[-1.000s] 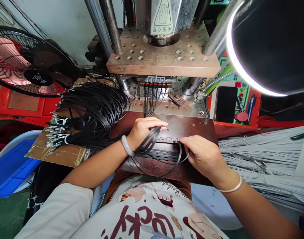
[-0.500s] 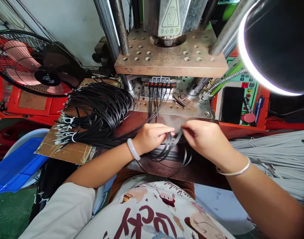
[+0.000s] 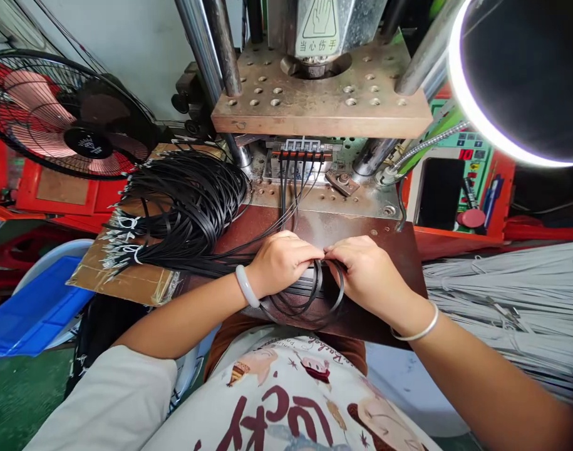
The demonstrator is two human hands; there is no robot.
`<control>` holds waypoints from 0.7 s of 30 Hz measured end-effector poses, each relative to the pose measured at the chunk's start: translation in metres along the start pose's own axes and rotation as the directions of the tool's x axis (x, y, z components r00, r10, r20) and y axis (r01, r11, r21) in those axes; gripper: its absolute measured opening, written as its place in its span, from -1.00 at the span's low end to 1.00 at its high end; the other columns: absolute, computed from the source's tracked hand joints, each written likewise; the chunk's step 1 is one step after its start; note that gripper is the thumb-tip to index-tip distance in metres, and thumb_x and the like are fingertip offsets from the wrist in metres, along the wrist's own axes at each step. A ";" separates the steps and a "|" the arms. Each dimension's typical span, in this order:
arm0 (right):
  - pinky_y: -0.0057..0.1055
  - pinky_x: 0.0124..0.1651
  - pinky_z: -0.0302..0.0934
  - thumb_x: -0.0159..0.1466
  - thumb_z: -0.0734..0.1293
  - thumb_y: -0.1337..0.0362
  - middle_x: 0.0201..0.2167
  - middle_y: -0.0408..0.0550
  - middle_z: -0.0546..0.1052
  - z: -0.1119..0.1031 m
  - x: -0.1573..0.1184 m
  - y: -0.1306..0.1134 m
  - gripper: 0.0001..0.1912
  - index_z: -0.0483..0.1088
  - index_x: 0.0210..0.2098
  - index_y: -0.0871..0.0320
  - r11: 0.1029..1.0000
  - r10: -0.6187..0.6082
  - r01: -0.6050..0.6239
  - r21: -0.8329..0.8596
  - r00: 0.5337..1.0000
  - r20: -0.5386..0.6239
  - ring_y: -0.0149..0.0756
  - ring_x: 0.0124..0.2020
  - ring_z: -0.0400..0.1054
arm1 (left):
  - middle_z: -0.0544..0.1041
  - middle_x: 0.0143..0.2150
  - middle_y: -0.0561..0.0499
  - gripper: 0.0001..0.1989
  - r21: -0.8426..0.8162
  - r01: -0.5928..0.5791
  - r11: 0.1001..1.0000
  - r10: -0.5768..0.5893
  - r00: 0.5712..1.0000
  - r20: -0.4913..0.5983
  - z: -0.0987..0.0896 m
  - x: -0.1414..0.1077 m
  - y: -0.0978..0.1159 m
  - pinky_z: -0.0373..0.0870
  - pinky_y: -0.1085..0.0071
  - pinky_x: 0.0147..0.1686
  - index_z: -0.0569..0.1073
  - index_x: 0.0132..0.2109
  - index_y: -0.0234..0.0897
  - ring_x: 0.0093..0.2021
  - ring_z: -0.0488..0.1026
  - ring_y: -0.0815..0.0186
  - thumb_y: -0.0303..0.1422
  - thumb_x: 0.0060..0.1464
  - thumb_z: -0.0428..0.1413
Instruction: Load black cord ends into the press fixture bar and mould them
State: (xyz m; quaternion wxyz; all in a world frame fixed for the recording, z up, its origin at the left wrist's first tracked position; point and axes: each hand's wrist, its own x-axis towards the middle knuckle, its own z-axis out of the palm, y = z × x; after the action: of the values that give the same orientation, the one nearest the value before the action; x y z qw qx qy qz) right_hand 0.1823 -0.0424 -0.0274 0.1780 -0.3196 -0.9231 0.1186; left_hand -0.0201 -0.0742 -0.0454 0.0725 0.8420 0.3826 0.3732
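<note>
Before a pale wall [image 3: 149,44], faces a metal press [image 3: 324,116] across a dark red-brown worktop [image 3: 396,247]. Holds narrow black cables [image 3: 319,283] just above the near part of the worktop, between both hands and in front of the press. Shows flat, ribbon-like strands, smooth and rather matt, turning grey where bends catch the light. Lets several rounded loops droop below the fingertips toward the body, with one curve apart from the others, near the right hand [image 3: 364,269].

Pinches with the left hand [image 3: 286,263], thumb and forefinger clamped on the cables; pinches likewise with the right, fingers bent in on the strands. Has fingertips nearly meeting, but cannot tell whether touching; hides the cable ends there, too small to make out.

Farther back, has more black leads [image 3: 295,181] running down from a pale row of connectors [image 3: 304,146] under the press plate. To the left, piles a thick black bundle [image 3: 187,194] on cardboard [image 3: 93,272], with white ties and pale tips. To the right, stacks light grey cables [image 3: 493,300], below a bright ring lamp [image 3: 456,81].
</note>
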 end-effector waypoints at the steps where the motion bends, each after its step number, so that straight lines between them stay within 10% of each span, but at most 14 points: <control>1: -0.29 -0.10 0.20 0.27 0.27 0.43 -0.34 0.05 0.59 0.001 -0.001 -0.001 -0.84 0.50 -0.37 0.23 1.000 -0.004 0.003 -0.015 1.000 -0.011 -0.22 -0.28 0.44 | 0.64 -0.28 0.02 -0.81 0.018 -0.021 1.000 0.020 1.000 0.014 -0.001 0.001 0.002 0.41 0.37 -0.17 0.54 -0.21 -0.33 -0.29 0.55 0.35 -0.52 0.23 0.02; 9: -0.29 -0.19 0.17 0.32 0.20 0.42 -0.34 0.09 0.57 0.009 -0.010 -0.009 -0.76 0.44 -0.43 0.24 0.985 -0.096 0.077 -0.151 0.988 -0.120 -0.19 -0.29 0.40 | 0.61 -0.31 -0.08 -0.66 0.210 -0.186 0.960 0.158 0.977 0.142 -0.008 0.007 0.020 0.40 0.32 -0.18 0.51 -0.23 -0.37 -0.26 0.54 0.31 -0.47 0.33 -0.16; 21: -0.30 -0.19 0.10 0.26 0.25 0.33 -0.31 0.02 0.47 0.011 -0.001 -0.008 -0.93 0.36 -0.28 0.19 0.981 0.119 -0.104 0.166 0.990 -0.082 -0.18 -0.23 0.27 | 0.62 -0.29 0.02 -0.83 -0.029 0.074 0.997 -0.075 0.996 -0.037 -0.006 0.006 0.008 0.46 0.48 -0.20 0.53 -0.20 -0.32 -0.29 0.55 0.38 -0.51 0.21 0.03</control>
State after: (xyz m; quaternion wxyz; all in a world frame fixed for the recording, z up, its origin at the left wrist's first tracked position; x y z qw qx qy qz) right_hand 0.1740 -0.0507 -0.0350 0.2382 -0.3606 -0.8820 0.1878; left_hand -0.0166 -0.0767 -0.0343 0.0907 0.8187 0.4100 0.3916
